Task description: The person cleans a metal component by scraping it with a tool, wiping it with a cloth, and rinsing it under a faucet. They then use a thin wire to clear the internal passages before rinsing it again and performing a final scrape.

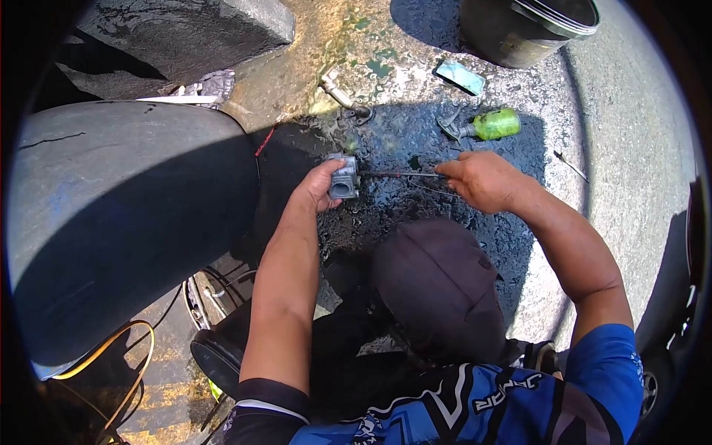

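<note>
A big dark tyre fills the left side, with yellow hose looping under it on the ground. Just right of the tyre the left hand is curled closed around a small grey metal block, thumb underneath and fingers wrapped over the far side, holding it just above the wet, oily ground. The block has a round bore facing the camera. I cannot read any stamp or marking on it.

A thin dark rod runs level from the block's right face across to the right hand. That hand is pinched shut on the rod's far end, fingers together, knuckles up. So the block sits at the left end of the rod, the two hands well apart with the rod spanning between them. The rod's tip touches or enters the block; which, I cannot tell.

Below the hands a dark-trousered knee pokes up. The blue and black shirt carries white lettering near the right sleeve, seen upside down and not readable.

Beyond the hands, a metal fitting lies on the yellowish patch, a light blue card further right, then a green bottle on its side with a dark nozzle, label not readable. A black bucket stands at the top right.
</note>
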`<state>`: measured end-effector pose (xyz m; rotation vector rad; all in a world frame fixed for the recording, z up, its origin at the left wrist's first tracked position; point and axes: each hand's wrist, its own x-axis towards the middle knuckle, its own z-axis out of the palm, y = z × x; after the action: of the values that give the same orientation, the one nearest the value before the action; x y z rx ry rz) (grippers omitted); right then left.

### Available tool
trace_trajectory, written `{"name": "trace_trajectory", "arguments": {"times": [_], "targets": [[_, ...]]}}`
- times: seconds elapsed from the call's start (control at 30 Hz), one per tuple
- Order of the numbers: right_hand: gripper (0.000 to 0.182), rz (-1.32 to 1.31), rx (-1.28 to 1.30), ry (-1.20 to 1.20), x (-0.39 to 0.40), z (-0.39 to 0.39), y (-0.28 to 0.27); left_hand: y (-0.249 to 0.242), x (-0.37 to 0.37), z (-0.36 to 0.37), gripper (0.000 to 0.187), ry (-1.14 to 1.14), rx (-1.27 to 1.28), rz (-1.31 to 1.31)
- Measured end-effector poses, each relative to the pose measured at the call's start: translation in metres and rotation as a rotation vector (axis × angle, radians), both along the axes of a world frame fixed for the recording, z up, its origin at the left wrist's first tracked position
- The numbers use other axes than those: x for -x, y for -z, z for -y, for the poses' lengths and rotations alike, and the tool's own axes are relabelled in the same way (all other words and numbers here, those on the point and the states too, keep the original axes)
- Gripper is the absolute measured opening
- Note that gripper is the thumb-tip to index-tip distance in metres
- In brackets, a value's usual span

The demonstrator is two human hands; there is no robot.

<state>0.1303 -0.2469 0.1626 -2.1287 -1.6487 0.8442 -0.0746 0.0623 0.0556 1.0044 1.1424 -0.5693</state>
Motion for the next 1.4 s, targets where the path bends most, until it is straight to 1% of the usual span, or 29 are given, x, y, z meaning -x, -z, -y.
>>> {"name": "trace_trajectory", "arguments": {"times": [0.03, 0.1, 0.13, 0.17, 0.2, 0.23, 0.33, 0.37, 0.47, 0.5, 0.6, 0.63, 0.73, 0.77, 0.87, 0.97, 1.07, 1.1, 1.2, 1.23, 1.33, 1.4], "targets": [[0.032, -0.007, -0.026, 0.019, -0.001, 0.002, 0.004, 0.013, -0.011, 0.006, 0.030, -0.002, -0.026, -0.018], [0.034, 0.023, 0.047, 0.098, 0.007, 0.009, 0.008, 0.034, -0.033, 0.013, 0.032, -0.023, -0.084, -0.004], [0.035, 0.029, 0.086, 0.140, 0.013, 0.010, 0.009, 0.039, -0.042, 0.018, 0.036, -0.026, -0.206, -0.012], [0.038, 0.056, 0.205, 0.140, 0.016, 0.006, 0.010, 0.044, -0.051, 0.022, 0.041, -0.022, -0.328, -0.023], [0.038, 0.042, 0.213, 0.149, 0.017, 0.004, 0.012, 0.048, -0.059, 0.027, 0.048, -0.012, -0.452, -0.030], [0.039, 0.031, 0.218, 0.159, 0.016, 0.003, 0.014, 0.027, -0.063, 0.038, 0.082, 0.037, -0.540, 0.082], [0.038, -0.006, 0.227, 0.164, 0.017, -0.008, 0.020, 0.025, -0.050, 0.049, 0.109, 0.681, -1.140, 0.111], [0.037, -0.020, 0.229, 0.158, 0.018, -0.010, 0.023, 0.020, -0.056, 0.054, 0.113, 0.608, -1.071, -0.027], [0.035, -0.099, 0.242, 0.187, 0.013, -0.012, 0.028, 0.042, -0.054, 0.042, 0.105, 0.599, -1.098, 0.025], [0.034, -0.125, 0.219, 0.183, 0.006, -0.012, 0.029, 0.050, -0.044, 0.034, 0.099, 0.614, -1.125, 0.142], [0.034, -0.184, 0.165, 0.158, -0.013, -0.019, 0.033, 0.061, -0.019, 0.024, 0.096, 0.584, -1.147, 0.334], [0.033, -0.185, 0.170, 0.160, -0.011, -0.026, 0.034, 0.061, -0.023, 0.026, 0.095, 0.543, -1.146, 0.281], [0.032, -0.231, 0.239, 0.188, -0.019, -0.022, 0.025, 0.062, -0.020, 0.022, 0.096, 0.618, -1.134, 0.312], [0.032, -0.250, 0.264, 0.197, -0.024, -0.022, 0.020, 0.062, -0.020, 0.022, 0.096, 0.606, -1.152, 0.296], [0.030, -0.304, 0.199, 0.244, -0.009, -0.027, 0.039, 0.067, -0.021, 0.029, 0.096, 0.587, -1.177, 0.286], [0.031, -0.334, 0.180, 0.275, -0.010, -0.009, 0.047, 0.065, -0.017, 0.026, 0.096, 0.564, -1.182, 0.294], [0.032, -0.350, 0.172, 0.319, -0.002, 0.004, 0.058, 0.064, -0.026, 0.028, 0.095, 0.625, -1.169, 0.260], [0.032, -0.365, 0.161, 0.319, 0.004, 0.005, 0.065, 0.066, -0.022, 0.024, 0.094, 0.644, -1.174, 0.293], [0.033, -0.356, 0.238, 0.313, -0.005, 0.005, 0.058, 0.055, -0.026, 0.028, 0.093, 0.618, -1.117, 0.234], [0.033, -0.311, 0.246, 0.284, 0.006, -0.009, 0.054, 0.058, -0.030, 0.029, 0.092, 0.644, -1.114, 0.216], [0.033, -0.339, 0.217, 0.294, -0.007, 0.008, 0.050, 0.056, -0.023, 0.023, 0.092, 0.656, -1.129, 0.286], [0.033, -0.398, 0.246, 0.323, -0.009, 0.003, 0.050, 0.056, -0.025, 0.023, 0.092, 0.621, -1.118, 0.255]]}}
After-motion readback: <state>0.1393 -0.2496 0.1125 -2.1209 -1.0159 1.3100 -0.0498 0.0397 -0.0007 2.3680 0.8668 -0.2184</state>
